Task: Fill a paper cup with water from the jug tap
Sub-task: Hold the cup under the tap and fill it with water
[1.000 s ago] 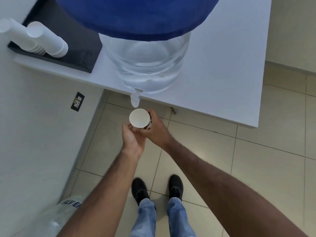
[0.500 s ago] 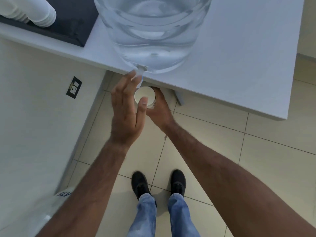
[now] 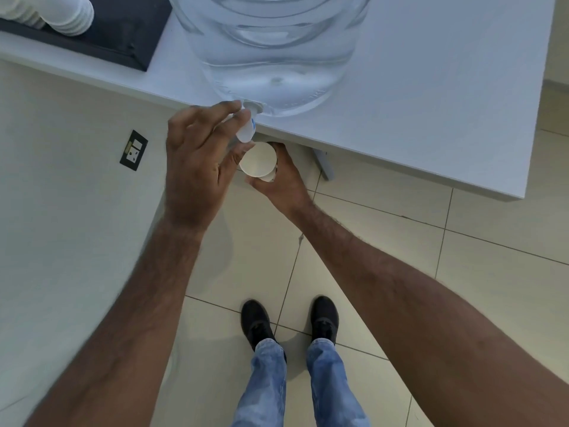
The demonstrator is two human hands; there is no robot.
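Observation:
A clear water jug [image 3: 274, 53] stands at the edge of a white table [image 3: 431, 97]. Its white tap [image 3: 248, 127] juts out over the floor. My left hand [image 3: 200, 155] reaches the tap, with fingertips on its top and thumb under its spout. Just below the tap is a white paper cup [image 3: 258, 158], mouth up, held from below and behind by my right hand [image 3: 281, 180]. I see no water stream, and the inside of the cup looks white.
Stacks of white cups [image 3: 66, 15] lie on a dark tray [image 3: 123, 35] at the table's back left. A wall with a socket [image 3: 133, 150] is on the left. A table leg [image 3: 324, 163] stands behind the cup. My feet are on the tiled floor [image 3: 462, 288].
My left hand let go of the cup and rose to the tap. My right hand carried the cup up under the spout. The view tilted closer to the jug.

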